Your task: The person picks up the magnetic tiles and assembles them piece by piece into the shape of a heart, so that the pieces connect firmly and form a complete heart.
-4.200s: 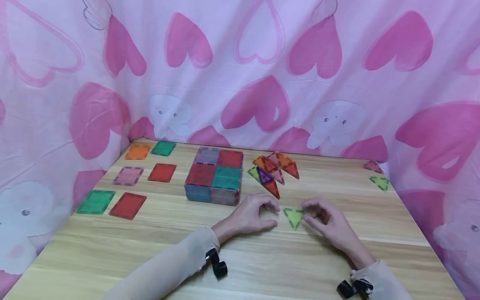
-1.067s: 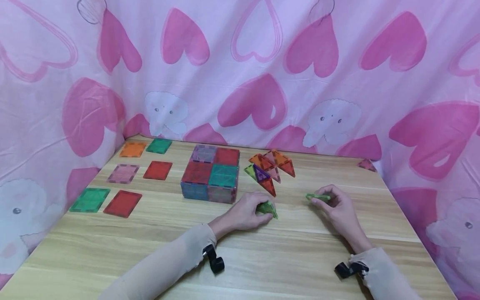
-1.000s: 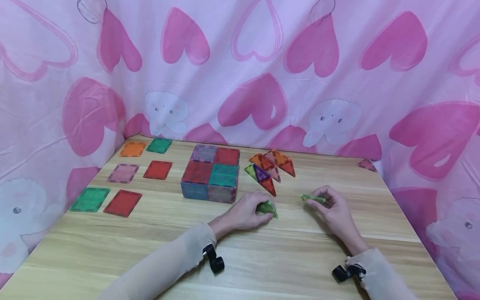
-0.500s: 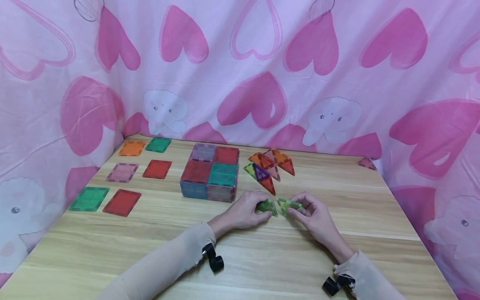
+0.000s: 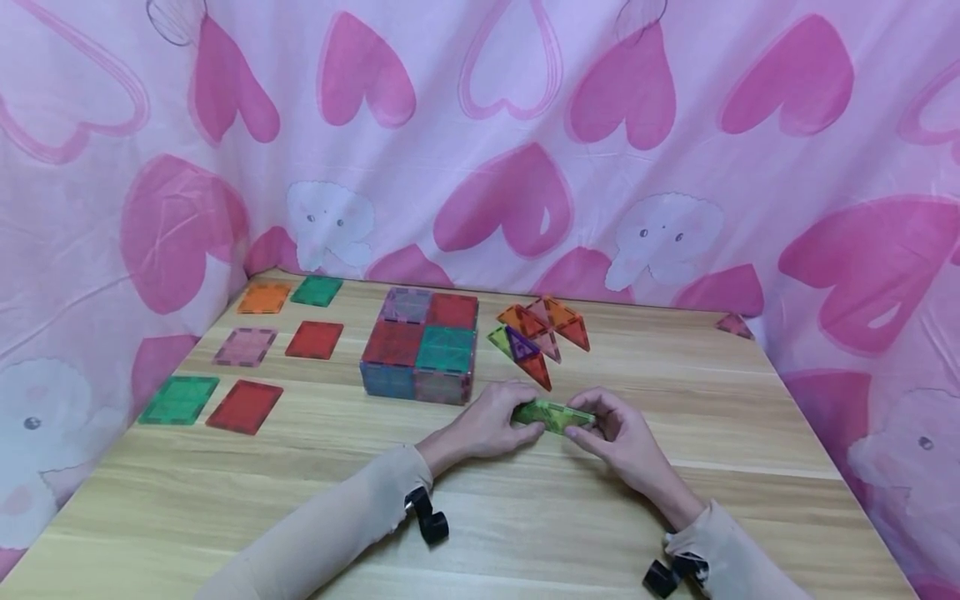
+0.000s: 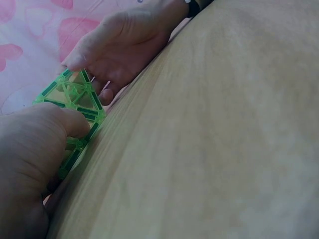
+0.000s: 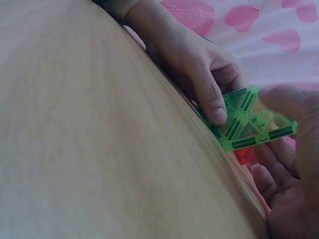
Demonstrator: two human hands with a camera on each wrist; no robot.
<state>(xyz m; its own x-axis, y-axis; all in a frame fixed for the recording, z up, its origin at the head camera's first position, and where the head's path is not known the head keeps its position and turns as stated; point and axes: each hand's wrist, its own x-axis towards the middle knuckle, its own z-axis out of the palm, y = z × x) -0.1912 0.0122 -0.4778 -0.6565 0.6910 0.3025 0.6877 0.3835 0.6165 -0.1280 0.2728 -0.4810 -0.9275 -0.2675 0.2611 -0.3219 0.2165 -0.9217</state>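
Observation:
Between my two hands, low over the wooden table, two light green triangular magnetic tiles meet edge to edge in the head view. My left hand (image 5: 491,422) pinches the left green tile (image 7: 235,102) with its thumb on the near face. The right green tile (image 7: 271,132) is pinched by my right hand (image 5: 626,433), thumb in front and fingers behind. In the left wrist view the joined tiles form a slanted strip, partly covered by the left thumb (image 6: 75,122).
Behind the left hand stands a low box of square tiles (image 5: 423,350). A pile of triangular tiles (image 5: 540,327) lies beyond the hands. Several flat square tiles, one red (image 5: 244,407), lie at left. A pink triangle (image 5: 733,326) sits at the far right corner.
Both hands were empty beside one flat green triangle. The left hand has taken that tile; the right has fetched the far-right green one and moved it left against the first.

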